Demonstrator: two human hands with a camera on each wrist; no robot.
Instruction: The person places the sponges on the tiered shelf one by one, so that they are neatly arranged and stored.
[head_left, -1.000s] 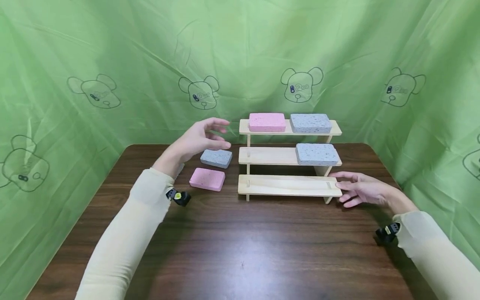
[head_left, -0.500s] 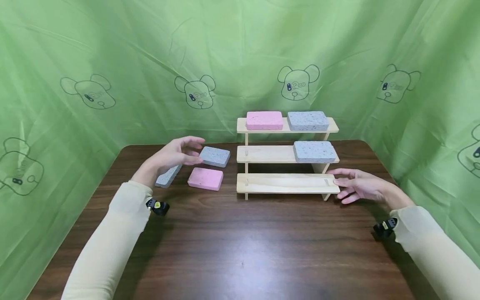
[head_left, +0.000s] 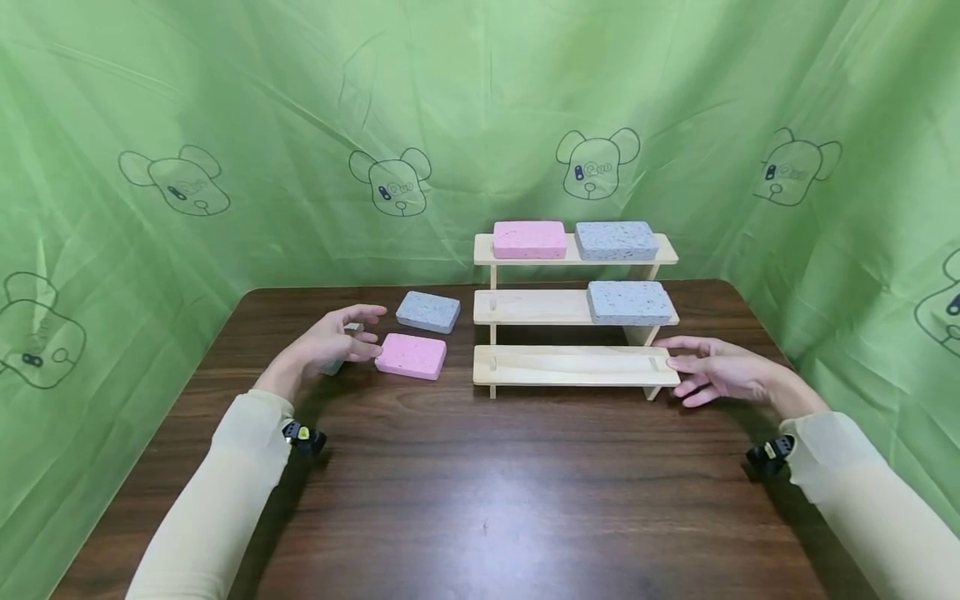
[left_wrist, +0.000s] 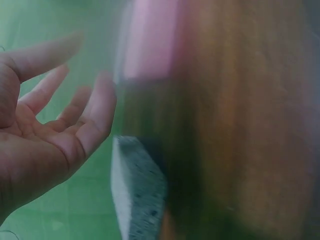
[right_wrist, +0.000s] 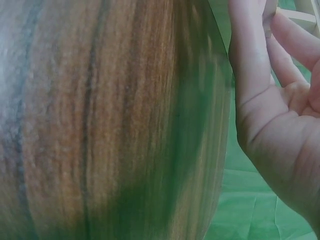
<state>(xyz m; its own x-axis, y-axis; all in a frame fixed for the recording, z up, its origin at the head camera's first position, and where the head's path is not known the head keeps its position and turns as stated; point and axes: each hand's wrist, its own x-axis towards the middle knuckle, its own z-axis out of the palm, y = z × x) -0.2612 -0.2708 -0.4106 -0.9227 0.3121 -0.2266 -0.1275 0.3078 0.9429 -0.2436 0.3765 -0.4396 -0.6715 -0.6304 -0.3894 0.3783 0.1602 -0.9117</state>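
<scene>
My left hand (head_left: pixel 327 338), its fingers spread and holding nothing, hovers over a blue-grey speckled sponge (left_wrist: pixel 142 192) that it mostly hides in the head view. Just right of the fingertips lies a pink sponge (head_left: pixel 411 356), flat on the table. Behind that is another blue-grey sponge (head_left: pixel 428 312). My right hand (head_left: pixel 722 372) grips the right end of the lowest tier of a three-tier wooden display rack (head_left: pixel 562 365), thumb at its edge and the other fingers behind and below.
On the rack's top tier sit a pink sponge (head_left: pixel 529 240) and a blue-grey one (head_left: pixel 617 241); the middle tier carries a blue-grey sponge (head_left: pixel 630 302) at its right. A green curtain (head_left: pixel 480 100) surrounds the brown wooden table (head_left: pixel 480 483).
My left hand has moved left and down from beside the rack, past the back blue-grey sponge, to the leftmost sponge. The right hand has stayed at the rack's end.
</scene>
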